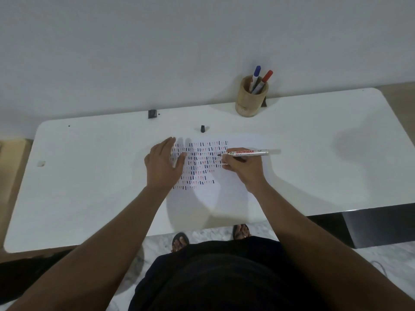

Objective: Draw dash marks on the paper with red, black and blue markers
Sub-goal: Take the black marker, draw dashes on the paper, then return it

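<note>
Your R hand (241,168) grips the marker (251,153), barrel lying nearly flat, pointing left, dark tip touching the paper (226,189) in the upper right of the dash rows. Your L hand (162,163) lies flat on the paper's left part, fingers spread wide, holding nothing, covering some dashes (199,163). Dashes run in rows of red, blue & black across the sheet's upper half; lower part is bare. A black cap (202,128) stands on the table (89,176) just beyond the paper's far edge. Further back & right, a wooden cup (250,98) holds a blue pen (256,75) & a red pen (266,77), caps up.
</note>
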